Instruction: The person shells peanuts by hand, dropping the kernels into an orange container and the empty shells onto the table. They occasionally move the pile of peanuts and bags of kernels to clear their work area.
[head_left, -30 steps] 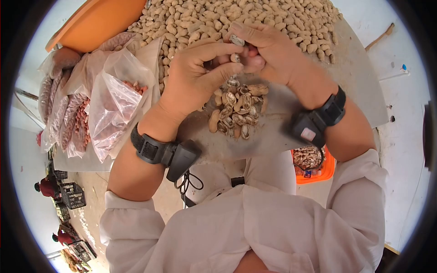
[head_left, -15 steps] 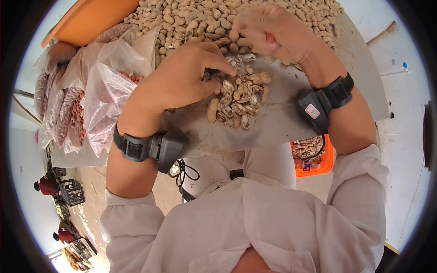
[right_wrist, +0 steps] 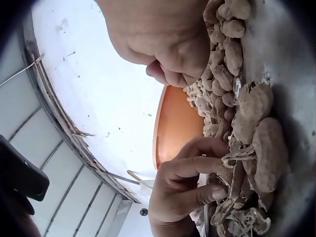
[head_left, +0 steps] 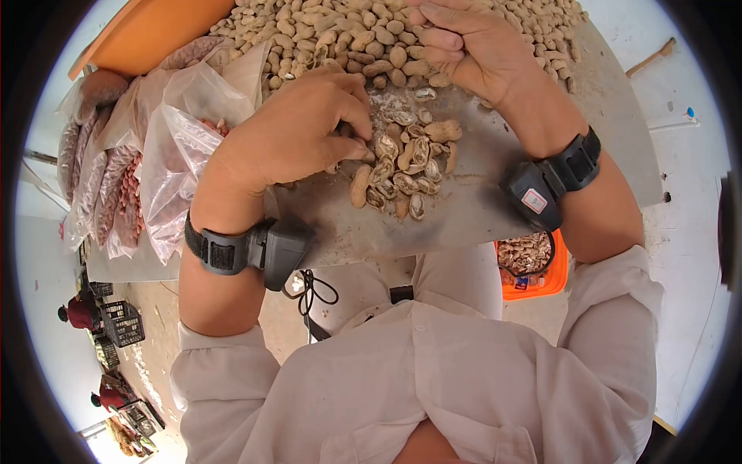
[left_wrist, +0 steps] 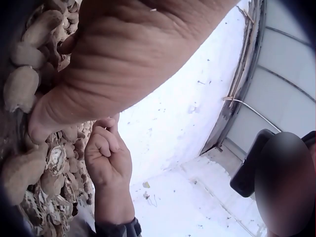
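Observation:
My left hand [head_left: 297, 131] is at the left side of a small pile of peanuts and split shells [head_left: 406, 184]. In the right wrist view its thumb and fingers [right_wrist: 210, 192] close round a shell piece [right_wrist: 224, 174] at the pile. Over the big heap of whole peanuts [head_left: 348, 35], my right hand [head_left: 483, 58] is raised, its lower fingers curled to the palm; what lies inside is hidden now. In the left wrist view the curled right hand [left_wrist: 108, 158] is beyond my left hand [left_wrist: 123, 64].
Clear bags with red kernels [head_left: 185, 155] lie on the table's left, beside an orange basin [head_left: 147, 35]. An orange container of shells [head_left: 533, 267] stands below the table edge [head_left: 371, 254]. Two people [head_left: 81, 312] and black crates [head_left: 122, 323] are at far left.
My hands have parted from above the small pile. The left moved down-left to its side; the right moved up over the heap, a red kernel showing in its palm half a second ago.

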Available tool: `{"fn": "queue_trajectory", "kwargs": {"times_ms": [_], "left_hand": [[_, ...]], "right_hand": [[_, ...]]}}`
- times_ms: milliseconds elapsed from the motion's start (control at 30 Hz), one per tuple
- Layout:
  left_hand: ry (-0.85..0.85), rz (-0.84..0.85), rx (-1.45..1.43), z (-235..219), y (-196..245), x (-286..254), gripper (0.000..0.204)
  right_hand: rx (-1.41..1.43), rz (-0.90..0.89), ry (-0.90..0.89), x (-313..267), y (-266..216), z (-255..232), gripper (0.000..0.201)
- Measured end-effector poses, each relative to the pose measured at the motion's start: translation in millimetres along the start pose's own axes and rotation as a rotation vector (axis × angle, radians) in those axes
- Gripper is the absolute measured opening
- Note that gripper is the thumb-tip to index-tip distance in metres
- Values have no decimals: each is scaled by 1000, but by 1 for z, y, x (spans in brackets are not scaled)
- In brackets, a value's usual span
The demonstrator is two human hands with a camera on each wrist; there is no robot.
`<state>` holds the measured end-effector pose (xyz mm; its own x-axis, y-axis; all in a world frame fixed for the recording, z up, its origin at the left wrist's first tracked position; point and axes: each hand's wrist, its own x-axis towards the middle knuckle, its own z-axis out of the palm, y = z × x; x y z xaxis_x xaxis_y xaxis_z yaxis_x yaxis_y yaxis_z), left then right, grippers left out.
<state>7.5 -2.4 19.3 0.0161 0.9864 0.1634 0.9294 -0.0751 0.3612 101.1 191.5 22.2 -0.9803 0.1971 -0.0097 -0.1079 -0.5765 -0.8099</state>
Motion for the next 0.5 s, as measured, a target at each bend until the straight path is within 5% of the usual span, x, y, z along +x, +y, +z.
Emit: {"fn": "queue_trajectory", "kwargs": {"times_ms": [200, 400, 500], "left_hand": [[-10, -91, -276, -10, -1, -1, 11], [504, -291, -1073, 2, -1, 8, 20], [550, -380, -1203, 13, -2, 13, 19]], "right_hand": [[-84, -9, -161, 1, -2, -9, 11], [-286, -106, -246, -2, 11, -7, 28], [-396, -144, -238, -7, 13, 0, 28]]}}
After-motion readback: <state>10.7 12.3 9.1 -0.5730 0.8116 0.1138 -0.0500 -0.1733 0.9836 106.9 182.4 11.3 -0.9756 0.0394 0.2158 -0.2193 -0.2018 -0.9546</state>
